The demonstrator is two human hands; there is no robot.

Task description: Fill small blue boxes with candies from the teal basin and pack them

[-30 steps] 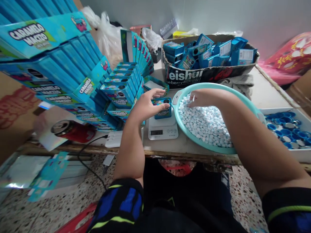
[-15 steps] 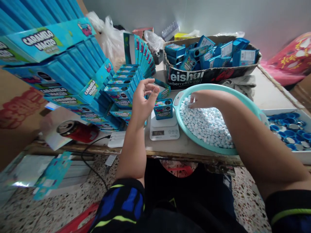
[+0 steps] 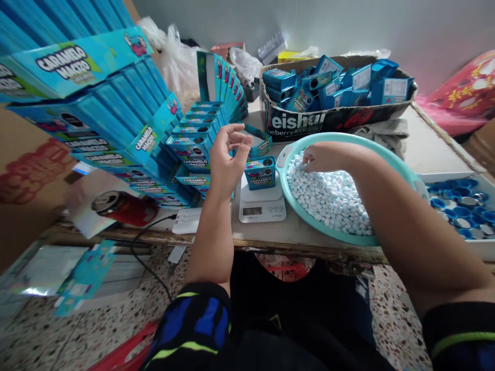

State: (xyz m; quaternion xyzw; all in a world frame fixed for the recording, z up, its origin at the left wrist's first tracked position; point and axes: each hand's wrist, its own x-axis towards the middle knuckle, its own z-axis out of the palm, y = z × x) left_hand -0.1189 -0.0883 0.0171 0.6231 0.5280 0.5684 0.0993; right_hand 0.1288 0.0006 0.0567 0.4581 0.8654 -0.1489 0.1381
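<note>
Head view: centrally, my left hand (image 3: 229, 161) is raised over the table, its fingers loosely curled and its thumb standing a little apart from them, so the grasp is moderately wide. Just to its right, a blue box (image 3: 261, 176) stands upright on a white scale (image 3: 268, 215); the digits on the scale's display (image 3: 252, 211) are too blurred to read. My right hand (image 3: 324, 156) reaches over the rim of a turquoise basin (image 3: 336, 137), fingers bent and tips down at the candies (image 3: 328, 206), small, pale and rounded; whether they pinch any, I cannot tell. The basin stands just beside the scale. Behind it, an open carton (image 3: 294, 123) holds a jumble of similar blue boxes. To the right, a white tray (image 3: 479, 248) contains blue and silvery caps (image 3: 462, 212). Left of my left hand, a display tray (image 3: 193, 180) bears a row of blue boxes, next to a tall stack of filled display cases (image 3: 69, 62). Nearer the table's front edge lies a red can (image 3: 129, 210), on its side.
</note>
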